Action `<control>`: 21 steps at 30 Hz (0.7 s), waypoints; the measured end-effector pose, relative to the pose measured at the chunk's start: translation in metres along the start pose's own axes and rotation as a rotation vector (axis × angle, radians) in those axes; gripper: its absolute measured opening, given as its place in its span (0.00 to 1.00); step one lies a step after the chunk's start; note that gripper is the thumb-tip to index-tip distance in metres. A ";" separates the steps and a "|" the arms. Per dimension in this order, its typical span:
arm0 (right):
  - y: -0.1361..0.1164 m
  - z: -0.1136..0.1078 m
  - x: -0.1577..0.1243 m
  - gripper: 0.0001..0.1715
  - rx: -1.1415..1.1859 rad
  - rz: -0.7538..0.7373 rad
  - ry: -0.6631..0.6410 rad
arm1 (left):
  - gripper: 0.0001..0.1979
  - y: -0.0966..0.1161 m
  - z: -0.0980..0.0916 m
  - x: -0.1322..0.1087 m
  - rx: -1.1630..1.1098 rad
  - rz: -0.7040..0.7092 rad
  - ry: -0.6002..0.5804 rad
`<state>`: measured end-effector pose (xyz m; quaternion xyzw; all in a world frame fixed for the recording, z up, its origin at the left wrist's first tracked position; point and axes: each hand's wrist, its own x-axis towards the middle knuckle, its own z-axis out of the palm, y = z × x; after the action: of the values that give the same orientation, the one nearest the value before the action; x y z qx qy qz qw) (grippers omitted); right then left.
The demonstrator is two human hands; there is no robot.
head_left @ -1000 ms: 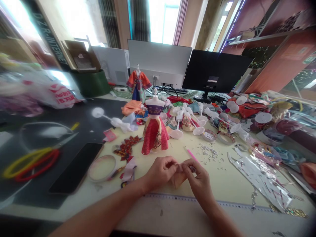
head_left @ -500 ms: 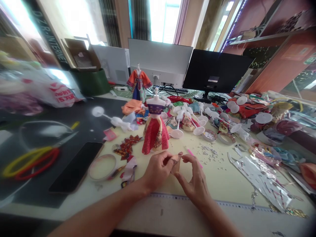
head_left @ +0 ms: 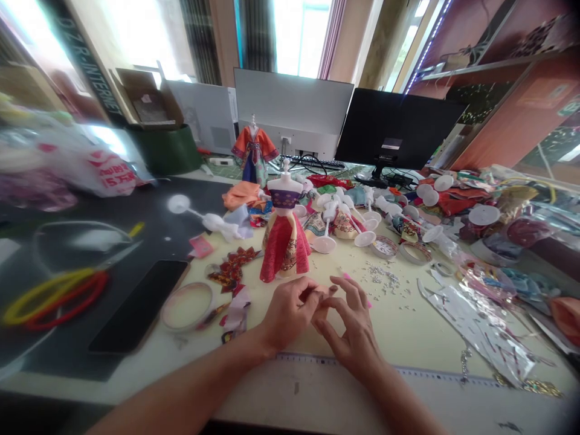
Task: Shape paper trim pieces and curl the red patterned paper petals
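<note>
Over the near middle of the table, my left hand (head_left: 290, 309) is closed in a pinch at the fingertips. Something small and brownish shows at those fingertips, too small and too covered to name. My right hand (head_left: 353, 323) faces it, fingers apart and bent, with the index fingertip at the pinch and the thumb lower down. Just beyond both hands stands a small white dress form (head_left: 286, 180) upright. It wears a purple patterned bodice (head_left: 285, 198) and a red skirt (head_left: 283, 248) with a cream patterned panel.
A ruler (head_left: 308, 358) lies in front of the hands. To the left are a tape roll (head_left: 187, 307), fabric scraps (head_left: 237, 308) and a phone (head_left: 140, 308). Rhinestones (head_left: 380, 278) and a clear bag (head_left: 487, 338) lie to the right. Several forms and fabrics crowd the back, before monitors (head_left: 401, 130).
My right hand's index finger has bent in towards my left fingertips, and its middle finger now extends above them. My left hand stays nearly in place, still pinching.
</note>
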<state>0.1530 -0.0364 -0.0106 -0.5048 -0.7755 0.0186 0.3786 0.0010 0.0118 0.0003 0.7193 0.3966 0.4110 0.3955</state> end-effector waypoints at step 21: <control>0.003 0.003 -0.003 0.25 0.001 -0.076 0.048 | 0.07 0.000 -0.003 0.000 0.054 0.058 0.018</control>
<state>0.1542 -0.0361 -0.0152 -0.4752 -0.7849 -0.0076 0.3976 -0.0017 0.0128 0.0020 0.7370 0.3901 0.4181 0.3603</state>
